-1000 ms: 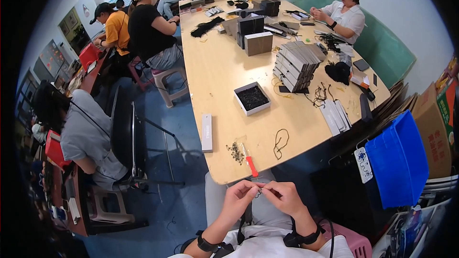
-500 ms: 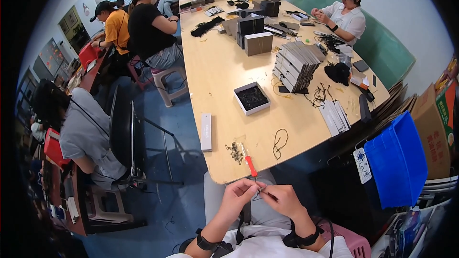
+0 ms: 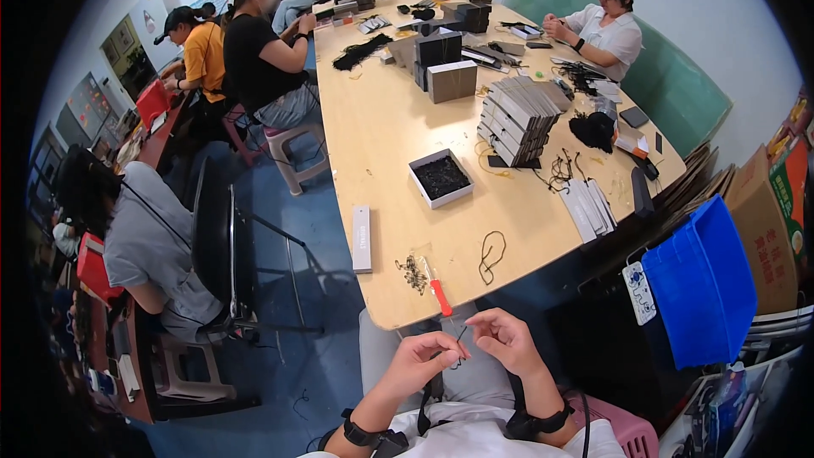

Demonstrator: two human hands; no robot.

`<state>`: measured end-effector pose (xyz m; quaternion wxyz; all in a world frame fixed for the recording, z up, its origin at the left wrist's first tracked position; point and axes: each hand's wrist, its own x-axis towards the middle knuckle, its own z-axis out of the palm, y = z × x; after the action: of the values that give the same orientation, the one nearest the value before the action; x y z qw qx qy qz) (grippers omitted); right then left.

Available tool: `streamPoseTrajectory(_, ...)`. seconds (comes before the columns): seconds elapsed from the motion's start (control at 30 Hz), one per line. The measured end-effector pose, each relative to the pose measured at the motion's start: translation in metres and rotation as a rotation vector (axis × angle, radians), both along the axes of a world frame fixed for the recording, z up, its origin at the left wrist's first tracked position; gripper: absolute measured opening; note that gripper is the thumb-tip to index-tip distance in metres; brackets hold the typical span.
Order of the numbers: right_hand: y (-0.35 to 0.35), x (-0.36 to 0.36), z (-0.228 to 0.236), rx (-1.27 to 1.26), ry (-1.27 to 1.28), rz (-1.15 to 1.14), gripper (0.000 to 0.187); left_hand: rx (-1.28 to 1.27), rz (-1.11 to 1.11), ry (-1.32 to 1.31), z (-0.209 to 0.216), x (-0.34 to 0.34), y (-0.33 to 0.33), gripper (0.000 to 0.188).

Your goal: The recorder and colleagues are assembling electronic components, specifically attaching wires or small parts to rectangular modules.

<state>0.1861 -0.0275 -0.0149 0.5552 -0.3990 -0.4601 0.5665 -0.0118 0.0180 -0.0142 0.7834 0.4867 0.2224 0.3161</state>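
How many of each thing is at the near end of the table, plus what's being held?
Red-handled tool: 1
Black cord loop: 1
Long white box: 1
Open white box: 1
Thin black cord, being held: 1
Total: 5

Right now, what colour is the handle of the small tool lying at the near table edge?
Red: the tool handle shows clearly in the head view, above both hands.
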Motion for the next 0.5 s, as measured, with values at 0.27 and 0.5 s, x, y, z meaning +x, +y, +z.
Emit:
streamPoseTrajectory(0.27,0.009,0.005,-0.007,-0.047,0.065,0.033,0.008,0.095,0.081,0.079,0.000,0.005,-0.001,0.012)
streamPoseTrajectory(0.5,0.015,0.007,0.015,0.003,-0.012,0.328,0.012,0.454,0.079,0.320,-0.001,-0.001,0.001,0.010)
